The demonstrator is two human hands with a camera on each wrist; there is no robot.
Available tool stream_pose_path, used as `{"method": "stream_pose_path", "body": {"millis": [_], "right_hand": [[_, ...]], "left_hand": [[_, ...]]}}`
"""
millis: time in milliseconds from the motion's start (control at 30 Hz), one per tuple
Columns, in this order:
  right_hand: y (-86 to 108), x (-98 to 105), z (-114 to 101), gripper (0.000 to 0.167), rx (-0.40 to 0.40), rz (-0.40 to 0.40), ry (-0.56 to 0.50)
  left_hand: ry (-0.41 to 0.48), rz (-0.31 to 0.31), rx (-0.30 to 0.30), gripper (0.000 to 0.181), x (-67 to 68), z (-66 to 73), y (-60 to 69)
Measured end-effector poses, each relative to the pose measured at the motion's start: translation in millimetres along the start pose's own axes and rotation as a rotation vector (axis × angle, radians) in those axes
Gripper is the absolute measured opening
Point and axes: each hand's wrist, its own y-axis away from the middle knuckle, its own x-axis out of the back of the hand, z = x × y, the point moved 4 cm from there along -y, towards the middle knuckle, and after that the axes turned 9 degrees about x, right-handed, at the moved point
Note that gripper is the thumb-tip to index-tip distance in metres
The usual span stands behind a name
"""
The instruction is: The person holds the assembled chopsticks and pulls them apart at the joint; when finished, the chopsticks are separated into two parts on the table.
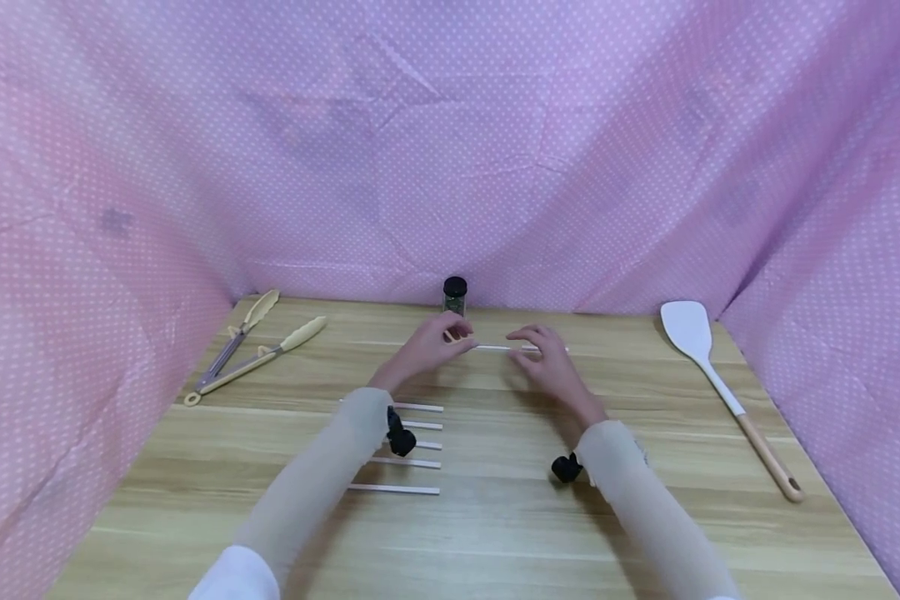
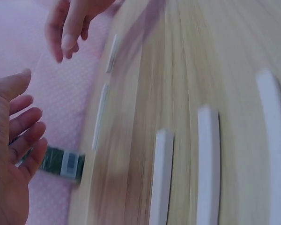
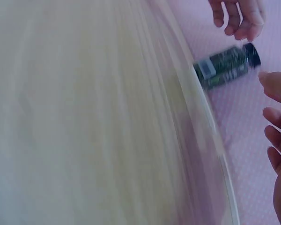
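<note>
My left hand hovers over the far part of the table, fingers loosely bent and nothing between them. To its right is my right hand, its fingers also bent and empty. Below the hands lies a thin white stick. The left wrist view shows two white pieces in line, a nearer stick and a farther stick, with a small gap between them. Just behind the left hand stands a small jar with a black lid and green contents; the right wrist view shows the jar's label.
Several white sticks lie in parallel rows, partly hidden under the left forearm. Spread tongs rest at the left. At the right lies a white spatula with a wooden handle. Pink dotted cloth surrounds the wooden table.
</note>
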Motion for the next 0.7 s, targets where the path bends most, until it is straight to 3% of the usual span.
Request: {"method": "stream_pose_path", "body": {"millis": [167,367,700], "right_hand": [[2.5,-6.6,-14.2,0.030,-0.004,-0.018,-0.084],[6.3,-15.5,-26.4,0.031,0.013,-0.045,-0.129],[12.5,-38.8,-41.3,0.035,0.022,-0.095,-0.177]], "left_hand": [[0.041,-0.009,0.060,0.034,19.8,-14.7,19.9],[0.122,0.020,0.172,0.036,46.1,-47.0,56.7],[0.085,0.080,0.254,0.034,84.5,-91.6,113.8]]}}
